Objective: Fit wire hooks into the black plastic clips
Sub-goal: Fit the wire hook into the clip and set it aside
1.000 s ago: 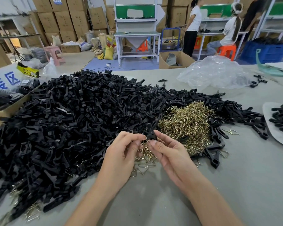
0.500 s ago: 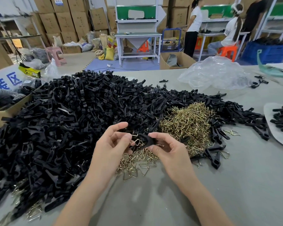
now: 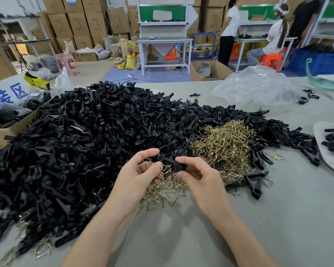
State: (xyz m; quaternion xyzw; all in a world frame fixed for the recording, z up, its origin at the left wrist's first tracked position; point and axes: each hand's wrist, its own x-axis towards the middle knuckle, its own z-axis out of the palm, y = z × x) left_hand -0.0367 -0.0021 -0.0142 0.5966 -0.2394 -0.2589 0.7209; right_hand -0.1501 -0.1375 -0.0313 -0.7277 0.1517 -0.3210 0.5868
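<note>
Far left: an open brown cardboard box [image 3: 0, 132] sits at the edge of the grey tabletop [image 3: 278, 218]. Beside it, a large heap of black plastic clips [image 3: 81, 143] covers the left and centre of the surface, with a few loose wire pieces showing along its near edge.

Centre foreground: the left hand [image 3: 137, 176] has its fingers curled. Its thumb tip meets the left end of a single black plastic clip [image 3: 172, 164] and its index finger arches over it. A bent brass-coloured wire hook [image 3: 165, 169] shows just beside that thumb, at the clip's lower edge. Whether it is seated in the clip cannot be told.

The right hand [image 3: 199, 176] pinches the clip's right end between thumb and index finger, with the other fingers folded beneath. The clip is held just above a scatter of loose triangular brass wire hooks [image 3: 168, 192] on the table.

Right of the hands: a mound of tangled brass-coloured wire hooks [image 3: 224, 143] lies against the clip heap, ringed by further black clips.

Beyond it lies a crumpled clear plastic bag [image 3: 258, 87].

Far right: a pale rounded sheet [image 3: 319, 137] carries a few more clips.
</note>
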